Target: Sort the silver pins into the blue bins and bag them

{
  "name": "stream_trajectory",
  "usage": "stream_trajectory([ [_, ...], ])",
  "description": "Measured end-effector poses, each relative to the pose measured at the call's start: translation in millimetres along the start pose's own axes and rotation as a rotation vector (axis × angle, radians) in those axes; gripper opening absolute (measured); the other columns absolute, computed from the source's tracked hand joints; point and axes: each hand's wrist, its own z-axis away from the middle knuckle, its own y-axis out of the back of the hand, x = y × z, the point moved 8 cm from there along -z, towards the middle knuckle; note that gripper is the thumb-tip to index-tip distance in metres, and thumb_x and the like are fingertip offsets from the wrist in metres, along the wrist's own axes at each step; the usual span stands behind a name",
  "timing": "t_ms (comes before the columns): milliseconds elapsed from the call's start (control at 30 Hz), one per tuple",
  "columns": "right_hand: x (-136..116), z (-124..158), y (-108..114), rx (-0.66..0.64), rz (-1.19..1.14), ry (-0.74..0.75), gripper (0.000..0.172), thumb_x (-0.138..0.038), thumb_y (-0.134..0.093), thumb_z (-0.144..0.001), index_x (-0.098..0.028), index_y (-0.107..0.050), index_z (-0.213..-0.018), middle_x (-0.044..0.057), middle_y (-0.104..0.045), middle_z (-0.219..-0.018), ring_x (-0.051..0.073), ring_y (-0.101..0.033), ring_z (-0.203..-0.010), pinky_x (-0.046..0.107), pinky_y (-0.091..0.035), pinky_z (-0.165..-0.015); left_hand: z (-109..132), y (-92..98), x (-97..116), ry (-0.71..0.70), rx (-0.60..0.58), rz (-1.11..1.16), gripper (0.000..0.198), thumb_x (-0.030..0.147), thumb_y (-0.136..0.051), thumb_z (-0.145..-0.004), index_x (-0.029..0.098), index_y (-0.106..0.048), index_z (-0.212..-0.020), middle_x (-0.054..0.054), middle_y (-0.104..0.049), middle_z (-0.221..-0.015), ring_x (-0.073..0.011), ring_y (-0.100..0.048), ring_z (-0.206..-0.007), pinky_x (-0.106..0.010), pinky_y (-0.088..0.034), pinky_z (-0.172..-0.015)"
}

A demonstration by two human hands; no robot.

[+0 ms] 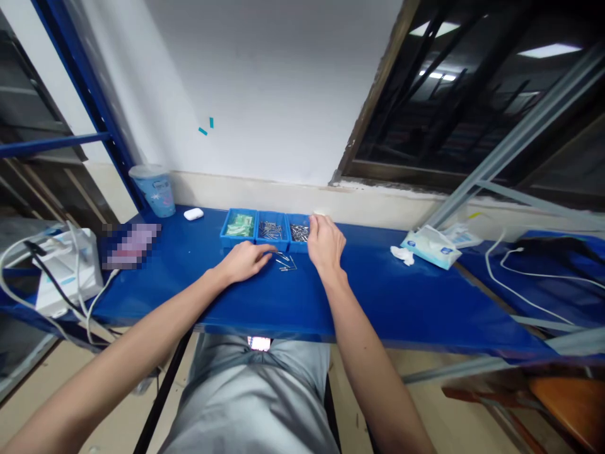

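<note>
Head view. Three small blue bins stand in a row at the bench's (378, 302) back edge, near its middle. The left bin (239, 226) holds green parts, the middle bin (271, 230) bright metal pins, the right bin (299, 232) darker metal parts.

Our left hand (246, 260) lies low on the bench in front of the bins, fingers stretched toward the loose metal pins (286, 262) just beside them. We cannot tell whether it pinches one. Our right hand (325, 243) is curled over the right bin's front rim, fingertips hidden, grip not readable.

The printed blue cup (154, 188) at the back left corner and the tissue pack (431, 246) to the right both carry print too small to read.

Bare blue surface runs along the front edge and between the right hand and the tissue pack.
</note>
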Motion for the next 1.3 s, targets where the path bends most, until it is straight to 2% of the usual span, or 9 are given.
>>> stream_trajectory([
  [133,4,0,-12,-0.173,0.092,-0.084,0.036,-0.032,-0.040,-0.109,-0.021,-0.074,-0.104,0.010,-0.076,-0.100,0.022,-0.067,-0.084,0.029,-0.031,-0.069,-2,-14.5,1,0.025,-0.132,-0.172,0.047,0.033,-0.045,-0.104,0.029,-0.060,-0.148,-0.007,-0.078,-0.086,-0.0255,-0.074,-0.078,-0.032,-0.051,-0.075],
  [300,-16,7,-22,-0.248,0.103,0.037,0.038,-0.037,-0.040,-0.110,-0.022,-0.073,-0.101,0.008,-0.077,-0.088,0.021,-0.067,-0.078,0.029,-0.029,-0.067,-2,-18.5,4,0.058,-0.167,-0.290,0.048,0.035,-0.042,-0.105,0.032,-0.056,-0.150,-0.012,-0.079,-0.104,-0.0314,-0.076,-0.091,-0.038,-0.055,-0.079],
  [400,-23,9,-26,-0.262,0.075,0.082,0.037,-0.037,-0.040,-0.110,-0.022,-0.073,-0.099,0.006,-0.077,-0.087,0.020,-0.067,-0.078,0.029,-0.030,-0.067,-5,-18.1,3,0.100,-0.175,-0.297,0.046,0.036,-0.041,-0.105,0.031,-0.059,-0.147,-0.013,-0.079,-0.104,-0.0335,-0.076,-0.093,-0.041,-0.055,-0.080],
  [567,-18,9,-30,-0.270,0.052,0.101,0.037,-0.037,-0.042,-0.109,-0.022,-0.072,-0.093,0.007,-0.075,-0.082,0.022,-0.067,-0.075,0.030,-0.031,-0.066,-11,-15.5,0,0.143,-0.160,-0.273,0.041,0.035,-0.045,-0.104,0.025,-0.067,-0.136,-0.016,-0.078,-0.103,-0.0357,-0.075,-0.096,-0.040,-0.054,-0.080],
  [700,-18,9,-31,-0.250,0.023,0.124,0.036,-0.035,-0.043,-0.108,-0.023,-0.072,-0.092,0.007,-0.076,-0.081,0.022,-0.067,-0.073,0.029,-0.032,-0.064,-11,-12.5,-4,0.174,-0.130,-0.261,0.036,0.037,-0.047,-0.103,0.024,-0.070,-0.128,-0.015,-0.077,-0.102,-0.0339,-0.074,-0.096,-0.037,-0.051,-0.078],
  [867,-25,13,-36,-0.271,0.003,0.182,0.035,-0.035,-0.042,-0.108,-0.025,-0.072,-0.093,0.006,-0.077,-0.083,0.022,-0.069,-0.075,0.029,-0.034,-0.065,-12,-14.5,-7,0.166,-0.137,-0.240,0.028,0.033,-0.046,-0.103,0.022,-0.070,-0.113,-0.014,-0.076,-0.094,-0.0319,-0.074,-0.086,-0.034,-0.048,-0.073],
  [1000,-31,18,-42,-0.307,-0.045,0.253,0.035,-0.035,-0.042,-0.108,-0.024,-0.071,-0.092,0.005,-0.078,-0.086,0.023,-0.070,-0.078,0.029,-0.036,-0.069,-11,-14.8,-5,0.140,-0.144,-0.246,0.027,0.032,-0.045,-0.103,0.020,-0.068,-0.109,-0.014,-0.075,-0.089,-0.0328,-0.073,-0.083,-0.034,-0.046,-0.070],
  [1100,-35,21,-46,-0.339,-0.087,0.299,0.035,-0.034,-0.042,-0.108,-0.024,-0.071,-0.092,0.004,-0.076,-0.082,0.022,-0.070,-0.078,0.029,-0.035,-0.070,-9,-11.3,-2,0.114,-0.115,-0.227,0.026,0.029,-0.044,-0.103,0.019,-0.066,-0.111,-0.014,-0.074,-0.088,-0.0332,-0.073,-0.082,-0.034,-0.046,-0.068],
  [1300,-42,27,-48,-0.370,-0.172,0.356,0.028,-0.035,-0.048,-0.106,-0.024,-0.071,-0.096,0.003,-0.076,-0.082,0.021,-0.068,-0.076,0.028,-0.036,-0.070,-3,10.9,-3,0.117,0.082,-0.154,0.028,0.033,-0.043,-0.106,0.018,-0.063,-0.117,-0.009,-0.072,-0.078,-0.0277,-0.072,-0.076,-0.031,-0.043,-0.066],
])
